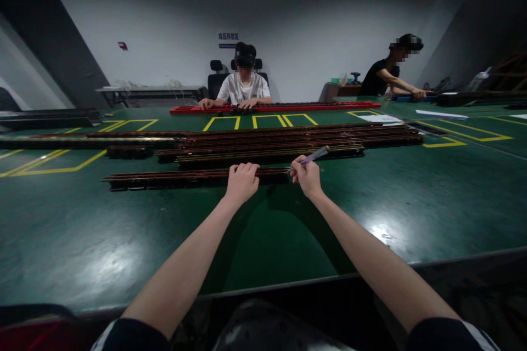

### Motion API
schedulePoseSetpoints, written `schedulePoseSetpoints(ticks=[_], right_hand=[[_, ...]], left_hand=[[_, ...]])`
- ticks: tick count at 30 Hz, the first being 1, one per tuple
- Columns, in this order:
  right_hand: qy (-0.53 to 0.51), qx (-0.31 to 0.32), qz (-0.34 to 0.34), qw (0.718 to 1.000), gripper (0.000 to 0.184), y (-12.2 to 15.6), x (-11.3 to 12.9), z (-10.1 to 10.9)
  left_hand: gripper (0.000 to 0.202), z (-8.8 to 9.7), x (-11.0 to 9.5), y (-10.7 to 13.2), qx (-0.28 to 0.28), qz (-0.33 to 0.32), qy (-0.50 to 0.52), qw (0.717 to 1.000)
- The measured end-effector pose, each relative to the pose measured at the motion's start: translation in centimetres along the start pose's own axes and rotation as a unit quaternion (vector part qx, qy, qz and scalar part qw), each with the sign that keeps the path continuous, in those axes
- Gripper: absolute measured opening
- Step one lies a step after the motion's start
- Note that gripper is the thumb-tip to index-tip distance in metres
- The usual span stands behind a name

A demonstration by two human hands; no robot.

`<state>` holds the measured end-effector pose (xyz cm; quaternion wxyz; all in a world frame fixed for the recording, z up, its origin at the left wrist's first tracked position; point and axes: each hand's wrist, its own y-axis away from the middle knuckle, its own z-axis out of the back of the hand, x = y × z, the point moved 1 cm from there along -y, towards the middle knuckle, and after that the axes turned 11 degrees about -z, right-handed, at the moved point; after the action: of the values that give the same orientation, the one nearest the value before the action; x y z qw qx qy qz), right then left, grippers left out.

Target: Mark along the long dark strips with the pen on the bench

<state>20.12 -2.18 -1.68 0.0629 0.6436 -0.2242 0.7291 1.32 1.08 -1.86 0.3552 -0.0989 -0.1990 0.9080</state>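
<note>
A long, thin dark rail with reddish-brown edges lies crosswise on the green table in front of me. My left hand grips it near its right end, fingers curled over the top. In my right hand is a screwdriver with a clear, purplish handle, held between thumb and fingers like a pen. Its handle slants up to the right, while its tip points down-left at the rail's right end. Whether the tip touches the rail I cannot tell.
Just beyond the rail lies a stack of several similar rails. Yellow lines mark the green table. Across it, a person in white works at a red rail; another person in black works at the far right. White paper lies beyond the stack.
</note>
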Motion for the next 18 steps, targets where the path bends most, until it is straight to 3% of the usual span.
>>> schedulePoseSetpoints(ticks=[14,18], right_hand=[[-0.002,-0.013,-0.011,1.000,0.022,-0.1,0.0,-0.1],[0.002,-0.019,-0.004,1.000,0.022,-0.1,0.1,0.0]], left_hand=[[0.040,0.6,0.5,0.2,0.001,0.005,-0.025,1.000],[0.045,1.8,1.2,0.0,0.078,0.030,-0.057,0.995]])
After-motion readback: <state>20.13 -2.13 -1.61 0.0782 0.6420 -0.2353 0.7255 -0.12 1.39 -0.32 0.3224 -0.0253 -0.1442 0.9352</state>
